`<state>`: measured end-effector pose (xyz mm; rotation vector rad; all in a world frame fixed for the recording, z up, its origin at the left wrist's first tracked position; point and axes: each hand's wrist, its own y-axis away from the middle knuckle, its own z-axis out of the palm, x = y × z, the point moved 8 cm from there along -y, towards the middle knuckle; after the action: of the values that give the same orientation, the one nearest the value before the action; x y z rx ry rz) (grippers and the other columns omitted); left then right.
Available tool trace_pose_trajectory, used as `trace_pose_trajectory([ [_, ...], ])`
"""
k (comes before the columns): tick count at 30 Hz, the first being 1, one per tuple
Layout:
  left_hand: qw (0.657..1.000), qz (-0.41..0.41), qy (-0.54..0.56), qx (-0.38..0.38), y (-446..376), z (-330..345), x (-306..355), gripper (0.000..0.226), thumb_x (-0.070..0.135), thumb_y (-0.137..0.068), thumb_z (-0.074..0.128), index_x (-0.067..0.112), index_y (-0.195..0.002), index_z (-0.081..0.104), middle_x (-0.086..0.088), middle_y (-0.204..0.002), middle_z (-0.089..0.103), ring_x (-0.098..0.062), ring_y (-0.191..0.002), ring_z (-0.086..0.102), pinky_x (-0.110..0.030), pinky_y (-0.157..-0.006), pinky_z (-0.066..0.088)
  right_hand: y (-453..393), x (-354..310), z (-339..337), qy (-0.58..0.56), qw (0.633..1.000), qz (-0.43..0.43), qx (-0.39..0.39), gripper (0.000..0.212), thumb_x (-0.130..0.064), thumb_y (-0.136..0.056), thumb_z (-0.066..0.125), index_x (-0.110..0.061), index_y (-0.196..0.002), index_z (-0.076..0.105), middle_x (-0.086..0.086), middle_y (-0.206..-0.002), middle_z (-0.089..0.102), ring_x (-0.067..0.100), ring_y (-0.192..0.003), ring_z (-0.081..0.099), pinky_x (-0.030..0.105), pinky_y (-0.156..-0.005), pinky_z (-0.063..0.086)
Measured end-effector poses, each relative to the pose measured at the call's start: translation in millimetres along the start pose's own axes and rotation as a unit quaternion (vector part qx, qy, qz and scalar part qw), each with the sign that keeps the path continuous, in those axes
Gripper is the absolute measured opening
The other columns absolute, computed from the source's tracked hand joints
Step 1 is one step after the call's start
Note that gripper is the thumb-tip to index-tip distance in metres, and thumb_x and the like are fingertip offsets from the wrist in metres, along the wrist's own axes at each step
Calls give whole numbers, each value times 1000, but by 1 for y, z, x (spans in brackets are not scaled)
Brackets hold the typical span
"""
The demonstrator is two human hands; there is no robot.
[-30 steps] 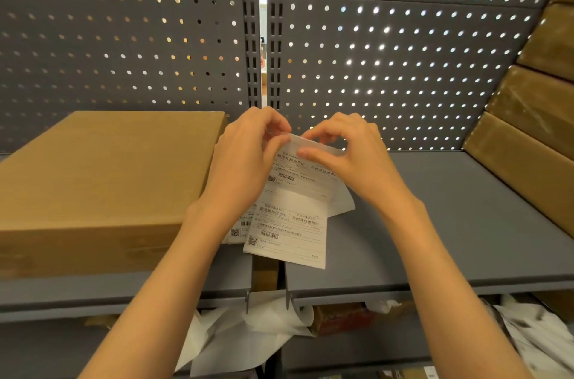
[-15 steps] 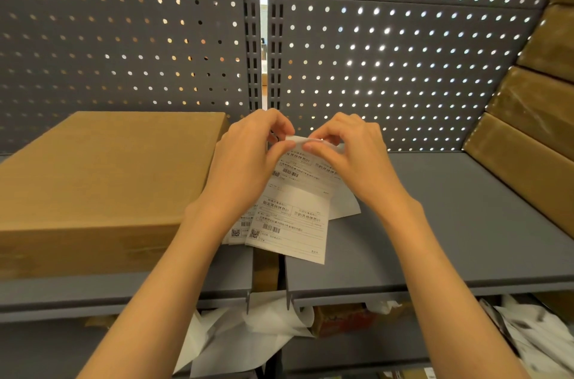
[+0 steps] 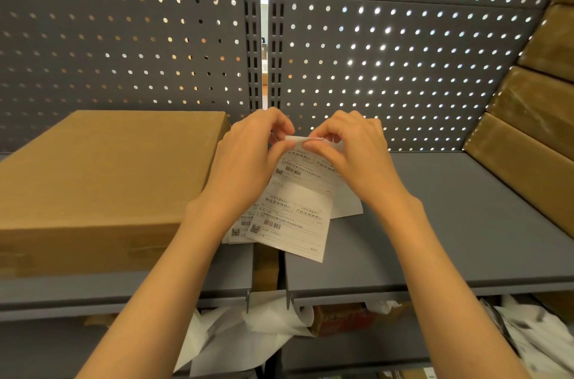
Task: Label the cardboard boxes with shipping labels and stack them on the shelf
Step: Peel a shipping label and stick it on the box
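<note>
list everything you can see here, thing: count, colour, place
cardboard box: 1, brown, lying flat on the left shelf
stacked boxes: at least 4, brown, taped, at the right edge on the right shelf
shipping labels: several overlapping sheets, white with black print, held over the gap between the shelves
shelf boards: 2, grey, left and right of a central upright
pegboard back panel: grey, perforated, behind the shelves
loose paper: white, crumpled, on the lower level
small carton: 1, reddish brown, lower level
left hand: pinching the labels' top edge
right hand: pinching the same edge
</note>
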<state>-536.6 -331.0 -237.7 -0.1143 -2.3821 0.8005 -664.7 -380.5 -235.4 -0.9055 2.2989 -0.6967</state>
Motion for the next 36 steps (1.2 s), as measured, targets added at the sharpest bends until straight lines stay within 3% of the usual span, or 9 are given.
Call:
trace_pose_trajectory([
  [27, 999, 16, -11, 29, 0, -5, 5, 3, 19, -87, 63, 20, -90, 62, 11, -86, 55, -7, -78, 54, -38, -75, 50, 2, 1, 3, 10, 1000, 13, -12, 18, -42, -87, 61, -25, -85, 66, -11, -80, 53, 9, -81, 43, 27, -79, 22],
  [30, 999, 13, -17, 40, -1, -7, 3, 2, 18, -88, 62, 20, -89, 61, 10, -88, 55, -9, -80, 55, -40, -75, 50, 3, 3, 4, -51, 998, 28, -26, 11, -42, -85, 64, -32, -84, 66, -7, -83, 59, 10, -81, 46, 29, -81, 29],
  [32, 998, 9, -15, 55, -1, -9, 1, 4, 17, -87, 63, 20, -87, 60, 8, -88, 56, -11, -79, 56, -41, -75, 50, 5, 6, 0, -130, 990, 47, -27, 10, -40, -87, 62, -33, -89, 69, -8, -85, 61, 3, -79, 46, 23, -80, 36],
  [34, 998, 5, -11, 64, -1, -12, 0, 7, 15, -87, 64, 21, -85, 59, 7, -87, 57, -12, -76, 56, -41, -76, 49, 5, 12, -3, -210, 974, 77, -31, 18, -32, -95, 53, -29, -99, 70, -10, -89, 63, -1, -77, 48, 13, -74, 37],
  [36, 998, -2, -11, 65, -1, -13, 0, 8, 15, -87, 64, 22, -84, 59, 8, -86, 58, -12, -75, 56, -40, -76, 48, 6, 20, -6, -244, 964, 101, -29, 25, -27, -100, 43, -29, -109, 67, -11, -90, 64, 0, -77, 50, 17, -74, 39],
])
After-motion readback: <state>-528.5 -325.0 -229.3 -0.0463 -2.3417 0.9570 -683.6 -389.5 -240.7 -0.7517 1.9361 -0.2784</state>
